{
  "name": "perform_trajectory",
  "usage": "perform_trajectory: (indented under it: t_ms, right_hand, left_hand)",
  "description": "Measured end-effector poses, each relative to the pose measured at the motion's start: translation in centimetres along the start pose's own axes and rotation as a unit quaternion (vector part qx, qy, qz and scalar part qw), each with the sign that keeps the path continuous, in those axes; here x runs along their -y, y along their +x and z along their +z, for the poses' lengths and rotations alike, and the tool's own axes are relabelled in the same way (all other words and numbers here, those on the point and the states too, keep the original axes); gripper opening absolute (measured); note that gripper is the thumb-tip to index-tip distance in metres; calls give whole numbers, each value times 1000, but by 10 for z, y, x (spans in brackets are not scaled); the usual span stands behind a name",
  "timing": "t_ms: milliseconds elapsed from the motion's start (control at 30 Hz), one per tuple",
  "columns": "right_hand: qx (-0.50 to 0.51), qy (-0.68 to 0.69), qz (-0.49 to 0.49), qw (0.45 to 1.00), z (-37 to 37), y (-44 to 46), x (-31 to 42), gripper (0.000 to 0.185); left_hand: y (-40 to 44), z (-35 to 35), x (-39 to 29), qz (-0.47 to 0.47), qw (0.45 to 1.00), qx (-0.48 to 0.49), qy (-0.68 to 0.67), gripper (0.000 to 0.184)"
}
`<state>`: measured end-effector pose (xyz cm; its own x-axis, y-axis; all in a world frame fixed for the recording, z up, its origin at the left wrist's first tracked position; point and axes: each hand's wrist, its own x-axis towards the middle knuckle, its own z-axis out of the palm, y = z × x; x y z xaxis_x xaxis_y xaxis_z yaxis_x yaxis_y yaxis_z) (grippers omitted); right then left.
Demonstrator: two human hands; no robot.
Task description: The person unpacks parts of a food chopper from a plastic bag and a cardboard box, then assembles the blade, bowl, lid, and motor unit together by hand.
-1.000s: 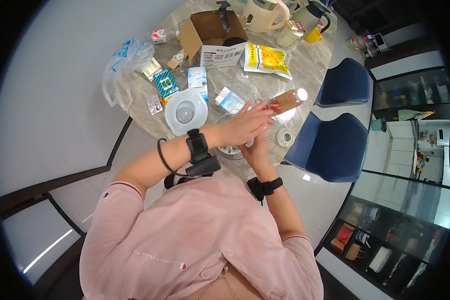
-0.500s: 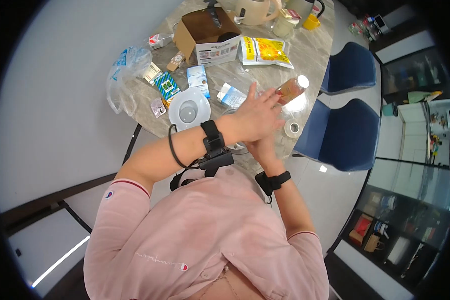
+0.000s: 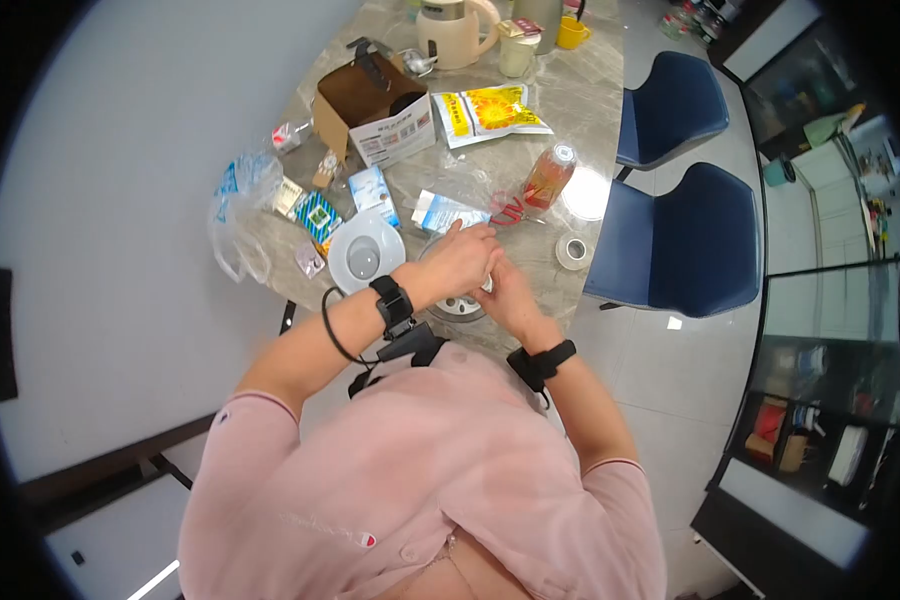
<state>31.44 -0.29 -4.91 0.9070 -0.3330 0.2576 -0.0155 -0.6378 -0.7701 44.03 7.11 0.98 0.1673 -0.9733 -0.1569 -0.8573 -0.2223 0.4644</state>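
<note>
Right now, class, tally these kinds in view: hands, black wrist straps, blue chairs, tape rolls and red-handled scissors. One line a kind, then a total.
Hands: 2 (left hand, right hand)
Black wrist straps: 2
Blue chairs: 2
Tape rolls: 1
Red-handled scissors: 1
Total: 8

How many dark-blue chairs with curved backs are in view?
2. One nearer chair and one farther chair, both along the right-hand side of the grey, marble-patterned table. No others show; any outside the frame or behind things can't be counted.
</note>
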Motion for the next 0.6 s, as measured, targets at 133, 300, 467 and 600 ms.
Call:
perform_trajectory:
  t_ms: [133, 300, 467, 600]
  right_hand:
    - [-25, 1, -2, 1000, 5, 0, -7, 43]
    - [-5, 4, 39, 999, 1, 4, -3, 46]
    - [-26, 26, 14, 999, 3, 4, -2, 45]
    - [-16, 31, 35, 999, 6, 4, -7, 43]
  left_hand:
    - [2, -16, -8, 34, 992, -60, 101, 39]
    - [4, -60, -34, 47, 989, -103, 91, 40]
    - [9, -33, -16, 26, 995, -77, 49, 37]
    - [6, -9, -6, 32, 989, -123, 79, 36]
